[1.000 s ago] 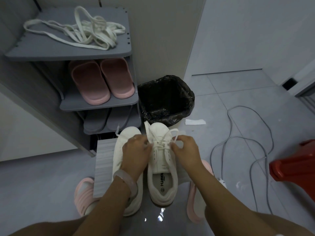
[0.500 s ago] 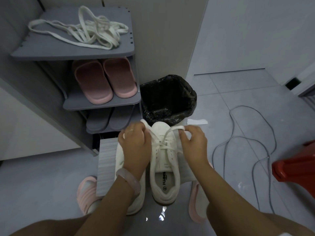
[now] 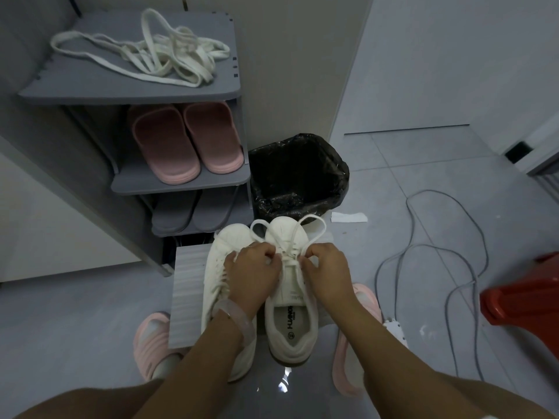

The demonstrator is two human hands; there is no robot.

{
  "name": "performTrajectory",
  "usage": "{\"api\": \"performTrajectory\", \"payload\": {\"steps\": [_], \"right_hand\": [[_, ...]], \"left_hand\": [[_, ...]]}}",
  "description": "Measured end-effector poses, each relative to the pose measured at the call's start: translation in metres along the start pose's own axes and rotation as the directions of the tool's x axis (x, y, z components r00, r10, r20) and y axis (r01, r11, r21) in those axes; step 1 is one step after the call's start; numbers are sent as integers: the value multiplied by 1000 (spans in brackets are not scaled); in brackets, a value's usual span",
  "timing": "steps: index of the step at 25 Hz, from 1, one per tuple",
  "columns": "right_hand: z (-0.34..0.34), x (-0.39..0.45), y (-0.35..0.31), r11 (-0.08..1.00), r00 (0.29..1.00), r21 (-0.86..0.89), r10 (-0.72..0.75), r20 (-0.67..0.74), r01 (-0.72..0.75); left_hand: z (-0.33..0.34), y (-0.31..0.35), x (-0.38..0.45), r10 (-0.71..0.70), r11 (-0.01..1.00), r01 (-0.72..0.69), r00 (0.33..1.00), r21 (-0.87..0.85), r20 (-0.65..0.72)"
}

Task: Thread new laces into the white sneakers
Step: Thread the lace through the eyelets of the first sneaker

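Two white sneakers stand side by side on the floor, toes pointing away from me. The right sneaker [image 3: 291, 325] is laced, and two loops of its white lace [image 3: 314, 229] arc over the toe. My left hand [image 3: 254, 272] pinches the lace on the left of the tongue. My right hand [image 3: 328, 272] pinches it on the right, both with curled fingers. My left forearm covers much of the left sneaker [image 3: 218, 267], whose laced eyelets show beside my wrist. A heap of loose white laces [image 3: 169, 60] lies on the top shelf.
A grey shoe rack [image 3: 187, 92] on the left holds pink slippers [image 3: 184, 143] and grey slippers. A black-lined bin [image 3: 298, 176] stands just beyond the sneakers. A grey ribbed sheet [image 3: 187, 294] lies under the left sneaker. Grey cables [image 3: 423, 258] trail right, near a red stool [image 3: 523, 294].
Both hands moved back from the toe toward the tongue and closer together. Two lace loops now stand out over the toe of the right sneaker.
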State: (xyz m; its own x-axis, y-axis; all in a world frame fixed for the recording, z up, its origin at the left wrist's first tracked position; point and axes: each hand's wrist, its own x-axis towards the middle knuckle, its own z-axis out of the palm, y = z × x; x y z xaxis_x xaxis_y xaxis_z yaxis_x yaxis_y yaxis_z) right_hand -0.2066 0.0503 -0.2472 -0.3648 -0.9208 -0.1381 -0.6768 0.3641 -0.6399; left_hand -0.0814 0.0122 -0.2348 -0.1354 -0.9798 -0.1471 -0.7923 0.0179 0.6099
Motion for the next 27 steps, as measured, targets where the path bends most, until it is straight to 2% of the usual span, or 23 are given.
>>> {"api": "performTrajectory", "payload": {"steps": [3,5,8,11,12,13,15,16,17,18,20,24,27], "right_hand": [[-1,-2,1,1000,998,24,-14,-64,15],[-9,-1,-5,991,972,120,-35,-230,64],[-29,0,-19,948,894,284,0,-448,143],[-43,-3,-30,887,858,434,96,-505,156],[-43,-4,-31,871,868,470,116,-482,144],[-42,-4,-30,867,898,489,133,-419,100],[-33,-1,-23,896,972,436,169,-161,-84],[-26,0,-16,929,982,326,187,-4,-176],[-19,0,-10,957,972,187,203,116,-222],[-12,-1,-4,971,964,84,208,163,-224],[-9,-2,0,974,968,51,211,133,-219],[-12,-2,-4,974,976,106,187,112,-199],[-11,-3,-8,986,985,92,131,109,-142]], "left_hand": [[-2,3,-3,-37,982,15,993,-190,-113],[-11,6,-1,-25,950,-52,970,-307,-241],[-38,17,-1,-64,862,-179,890,-475,-451],[-55,29,-4,-122,793,-256,822,-552,-556],[-54,29,-4,-90,807,-261,832,-529,-547],[-50,26,-3,-29,845,-238,873,-479,-486],[-33,15,0,84,941,-136,981,-310,-176],[-24,10,0,86,971,-83,996,-223,7],[-16,4,-1,70,992,-57,990,-114,118],[-11,0,-3,67,998,-67,987,1,148],[-6,-1,-4,57,986,-75,991,151,122],[-11,-1,1,-33,998,27,995,64,96],[-10,-5,2,-29,997,23,996,70,89]]}}
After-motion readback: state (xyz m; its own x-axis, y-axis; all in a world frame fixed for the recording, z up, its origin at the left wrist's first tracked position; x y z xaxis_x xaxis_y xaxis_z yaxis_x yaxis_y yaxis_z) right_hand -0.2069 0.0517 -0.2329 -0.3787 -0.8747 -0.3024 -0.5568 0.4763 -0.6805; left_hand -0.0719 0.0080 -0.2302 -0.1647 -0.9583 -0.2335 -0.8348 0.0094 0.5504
